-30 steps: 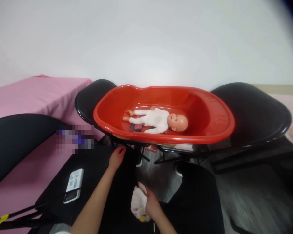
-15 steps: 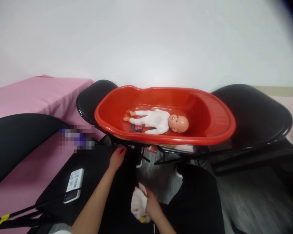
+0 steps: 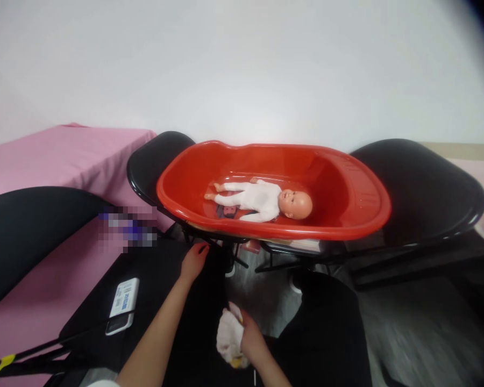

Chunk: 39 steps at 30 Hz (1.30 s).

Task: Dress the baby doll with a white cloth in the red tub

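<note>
The right hand (image 3: 253,339) is clenched around a crumpled pale cloth (image 3: 229,337), which bulges out to the left of its fingers. The left hand (image 3: 193,262) lies flat, fingers loose and holding nothing, on a black-clothed knee just below the near rim of a red tub (image 3: 347,183). Beyond both hands, inside the tub, a baby doll (image 3: 262,200) in a white suit lies on its back, head to the right. The tub rests across black chairs (image 3: 423,188). Left of the left hand, a white device (image 3: 123,303) lies on a black surface beside a pink-covered table (image 3: 64,156).
</note>
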Tool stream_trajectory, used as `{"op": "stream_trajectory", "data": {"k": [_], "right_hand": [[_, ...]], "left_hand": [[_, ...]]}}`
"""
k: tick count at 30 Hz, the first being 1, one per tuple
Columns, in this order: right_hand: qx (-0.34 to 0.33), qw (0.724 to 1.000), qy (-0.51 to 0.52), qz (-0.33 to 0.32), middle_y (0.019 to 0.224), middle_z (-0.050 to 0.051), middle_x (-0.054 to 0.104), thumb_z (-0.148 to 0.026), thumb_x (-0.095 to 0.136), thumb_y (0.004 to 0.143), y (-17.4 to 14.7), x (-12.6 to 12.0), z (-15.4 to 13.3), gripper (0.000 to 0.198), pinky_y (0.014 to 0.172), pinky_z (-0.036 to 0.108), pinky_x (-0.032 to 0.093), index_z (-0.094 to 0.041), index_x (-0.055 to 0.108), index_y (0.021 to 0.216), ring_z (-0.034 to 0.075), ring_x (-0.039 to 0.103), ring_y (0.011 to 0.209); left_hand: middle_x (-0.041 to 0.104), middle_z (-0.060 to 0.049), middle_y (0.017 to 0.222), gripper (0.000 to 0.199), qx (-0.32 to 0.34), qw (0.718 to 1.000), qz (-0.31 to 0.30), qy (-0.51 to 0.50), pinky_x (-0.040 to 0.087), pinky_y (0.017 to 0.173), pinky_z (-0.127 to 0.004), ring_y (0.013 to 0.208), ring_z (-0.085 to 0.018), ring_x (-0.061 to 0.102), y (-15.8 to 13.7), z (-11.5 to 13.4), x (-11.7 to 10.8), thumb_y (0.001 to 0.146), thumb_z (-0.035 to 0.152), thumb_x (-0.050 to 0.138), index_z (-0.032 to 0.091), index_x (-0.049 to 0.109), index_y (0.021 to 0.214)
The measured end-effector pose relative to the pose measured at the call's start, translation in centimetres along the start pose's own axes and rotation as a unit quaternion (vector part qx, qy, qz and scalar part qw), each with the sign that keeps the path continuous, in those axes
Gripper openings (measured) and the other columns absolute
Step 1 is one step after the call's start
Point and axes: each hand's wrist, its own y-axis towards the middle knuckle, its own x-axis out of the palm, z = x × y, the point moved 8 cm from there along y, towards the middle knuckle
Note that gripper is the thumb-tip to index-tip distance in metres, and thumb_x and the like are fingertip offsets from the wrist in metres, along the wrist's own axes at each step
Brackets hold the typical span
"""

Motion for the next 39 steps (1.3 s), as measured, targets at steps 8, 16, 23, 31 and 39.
{"op": "stream_trajectory", "data": {"k": [8,16,23,31,39], "right_hand": [[0.012,1.000,0.012,-0.002,0.119,0.011,0.059,-0.054,0.057,0.071,-0.2,0.0,-0.5,0.067,0.102,0.040,0.037,-0.014,0.053,0.124,0.026,0.054,0.112],[0.023,1.000,0.016,-0.004,0.118,0.012,0.060,-0.057,0.058,0.069,-0.7,0.0,-1.6,0.070,0.102,0.039,0.038,-0.014,0.053,0.124,0.026,0.055,0.111],[0.031,0.999,0.032,-0.007,0.118,0.013,0.059,-0.057,0.059,0.068,-0.9,0.2,-2.1,0.072,0.101,0.039,0.038,-0.012,0.052,0.124,0.026,0.055,0.111],[0.035,0.998,0.042,-0.007,0.116,0.012,0.061,-0.057,0.056,0.069,-0.9,0.1,-1.8,0.071,0.101,0.037,0.038,-0.013,0.052,0.124,0.024,0.056,0.109],[0.028,0.999,0.043,-0.007,0.116,0.010,0.061,-0.053,0.057,0.070,-0.6,0.1,-1.1,0.066,0.100,0.037,0.039,-0.014,0.052,0.124,0.023,0.057,0.108]], "left_hand": [[0.063,-0.002,0.111,0.029,0.001,1.000,-0.002,0.002,0.040,0.092,-0.031,0.103,-0.019,0.057,-0.1,0.2,-0.1,0.083,0.039,0.046,0.024,0.062,0.102],[0.063,-0.002,0.111,0.030,-0.009,1.000,-0.003,0.007,0.040,0.092,-0.032,0.104,-0.020,0.057,-0.1,0.0,-0.1,0.083,0.040,0.045,0.025,0.061,0.103],[0.063,-0.002,0.111,0.029,-0.004,1.000,0.000,0.002,0.040,0.092,-0.032,0.104,-0.019,0.057,-0.1,-0.1,-0.1,0.083,0.041,0.046,0.025,0.062,0.102],[0.064,-0.002,0.110,0.029,-0.005,1.000,0.005,0.007,0.041,0.091,-0.031,0.103,-0.019,0.058,-0.1,-0.1,-0.2,0.083,0.041,0.046,0.026,0.062,0.103],[0.063,-0.003,0.112,0.029,-0.010,1.000,-0.001,0.012,0.041,0.093,-0.032,0.104,-0.020,0.057,-0.1,0.1,-0.2,0.084,0.039,0.047,0.025,0.062,0.104]]}}
